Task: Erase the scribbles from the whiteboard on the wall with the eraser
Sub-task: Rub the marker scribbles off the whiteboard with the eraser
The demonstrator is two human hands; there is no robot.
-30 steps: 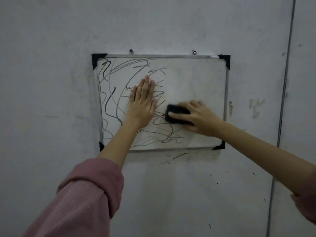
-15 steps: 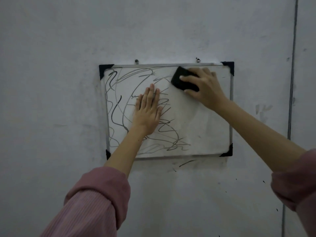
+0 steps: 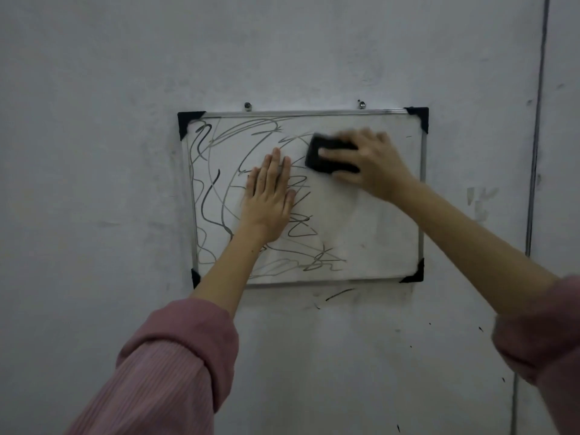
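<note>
While the left hand lies flat, fingers spread, on the metal-framed rectangular whiteboard, the right hand grips the black block eraser against its upper middle; dark scribbles cover the left half.

We note two bare forearms. Both sleeves, left and right, are pink ribbed knit, pushed up and bunched below the elbows.
</note>
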